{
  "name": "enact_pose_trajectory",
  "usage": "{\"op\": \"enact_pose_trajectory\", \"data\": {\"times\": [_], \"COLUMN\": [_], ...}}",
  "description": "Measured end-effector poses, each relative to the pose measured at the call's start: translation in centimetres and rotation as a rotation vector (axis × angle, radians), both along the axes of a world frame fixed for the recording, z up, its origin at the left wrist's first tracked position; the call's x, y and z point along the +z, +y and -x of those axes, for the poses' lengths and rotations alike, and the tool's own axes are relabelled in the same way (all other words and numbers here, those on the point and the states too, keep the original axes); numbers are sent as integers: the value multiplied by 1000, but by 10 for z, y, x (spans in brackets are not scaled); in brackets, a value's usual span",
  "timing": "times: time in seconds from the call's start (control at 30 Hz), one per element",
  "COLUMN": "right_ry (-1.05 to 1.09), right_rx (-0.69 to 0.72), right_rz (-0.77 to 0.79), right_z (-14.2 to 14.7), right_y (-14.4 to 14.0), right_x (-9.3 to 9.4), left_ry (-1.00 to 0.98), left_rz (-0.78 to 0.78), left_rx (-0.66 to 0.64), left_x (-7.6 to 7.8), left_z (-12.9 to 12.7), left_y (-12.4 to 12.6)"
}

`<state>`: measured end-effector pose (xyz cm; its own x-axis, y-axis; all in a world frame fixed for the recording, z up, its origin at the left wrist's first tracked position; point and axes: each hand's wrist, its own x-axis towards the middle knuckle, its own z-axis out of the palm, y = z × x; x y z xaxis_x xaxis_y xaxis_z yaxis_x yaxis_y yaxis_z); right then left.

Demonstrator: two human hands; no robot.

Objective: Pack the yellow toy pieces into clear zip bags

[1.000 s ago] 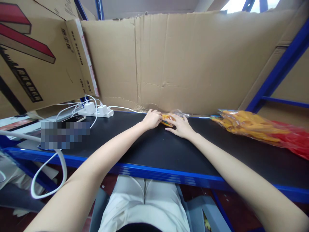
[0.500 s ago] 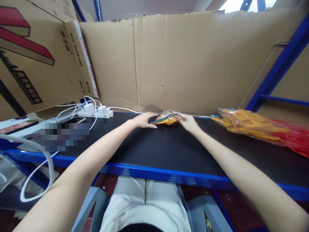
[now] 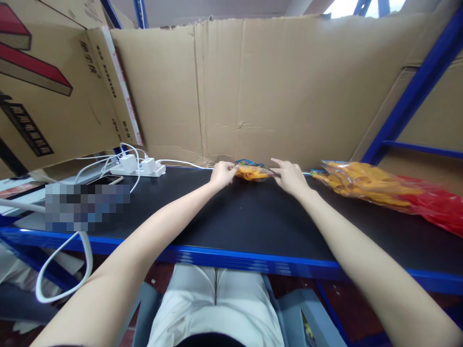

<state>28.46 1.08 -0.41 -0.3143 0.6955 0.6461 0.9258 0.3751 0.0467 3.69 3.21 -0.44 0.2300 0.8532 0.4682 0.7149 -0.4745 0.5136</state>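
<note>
A small clear plastic bag of yellow-orange pieces (image 3: 252, 173) lies at the back of the black tabletop, with a blue, colourful printed strip along its far edge. What the pieces are is too small to tell. My left hand (image 3: 222, 175) is closed on the bag's left end, thumb and fingers pinched together. At the other end, my right hand (image 3: 292, 178) has its index finger stretched out and raised. A dark corner of the bag runs between its thumb and the other fingers, which seem to pinch it.
To the right lies a larger clear bag of orange pieces (image 3: 365, 183) beside red plastic (image 3: 437, 200). A white power strip (image 3: 137, 167) with plugs and cables sits at the left, near a phone (image 3: 104, 181). Cardboard (image 3: 289, 91) walls the back; a blue rail (image 3: 246, 260) edges the front.
My left hand has gone from spread fingers to a pinch on the bag's left end. The printed strip has shifted to the far side. My right index finger has lifted.
</note>
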Motion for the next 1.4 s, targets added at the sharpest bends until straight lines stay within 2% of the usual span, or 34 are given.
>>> {"op": "enact_pose_trajectory", "data": {"times": [0.07,0.17,0.27,0.33,0.43,0.5,0.57,0.63,0.73,0.87,0.93,1.0,1.17,1.4], "right_ry": [135,475,858,1099,1413,1524,1553,1557,1543,1533,1547,1546,1450,1244], "right_rx": [26,128,199,243,386,488,529,523,493,436,418,416,422,491], "right_rz": [-5,20,139,247,308,294,298,334,415,501,517,485,279,75], "right_z": [-2,-2,1,5,12,16,20,23,26,29,30,31,25,26], "right_y": [1,4,4,3,-1,-4,-7,-10,-11,-7,-5,-3,0,-6], "right_x": [3,8,11,12,16,20,23,24,21,11,8,6,11,19], "left_ry": [-151,-314,-448,-461,-406,-396,-425,-479,-514,-402,-371,-392,-507,-459], "left_rz": [74,144,214,244,158,70,49,95,240,502,570,544,270,345], "left_rx": [-56,-123,-160,-184,-215,-217,-216,-222,-217,-212,-190,-156,-127,-204], "left_x": [2,6,12,15,21,25,27,27,23,11,6,4,10,28], "left_z": [-4,-8,-12,-13,-14,-12,-10,-9,-6,-6,-9,-14,-22,-15], "left_y": [1,3,5,8,10,11,10,7,0,-5,-3,0,6,-8]}}
